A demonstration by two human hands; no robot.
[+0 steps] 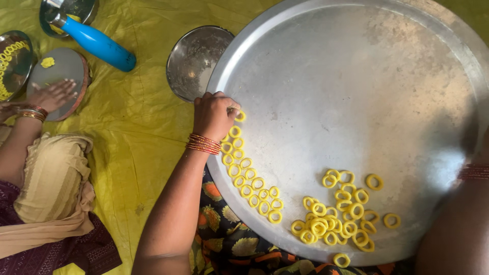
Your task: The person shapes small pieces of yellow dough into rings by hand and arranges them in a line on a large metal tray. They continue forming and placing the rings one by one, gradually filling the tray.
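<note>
My left hand (pixel 214 113) rests on the left rim of a large round steel tray (pixel 356 91), fingers pinched on a small yellow dough ring (pixel 241 116) at the top of a curved double row of rings (pixel 249 178) along the rim. A loose heap of the same yellow rings (pixel 338 216) lies at the tray's lower middle. Red bangles circle my left wrist. Only my right forearm (pixel 458 229) shows at the lower right, with red bangles at the tray's edge; the right hand itself is out of view.
A small steel bowl (pixel 193 61) sits left of the tray on a yellow sheet (pixel 137 127). Another person's hand (pixel 53 94) presses on a round board (pixel 61 66) at far left, by a plate with rings (pixel 12 61) and a blue-handled press (pixel 97 43).
</note>
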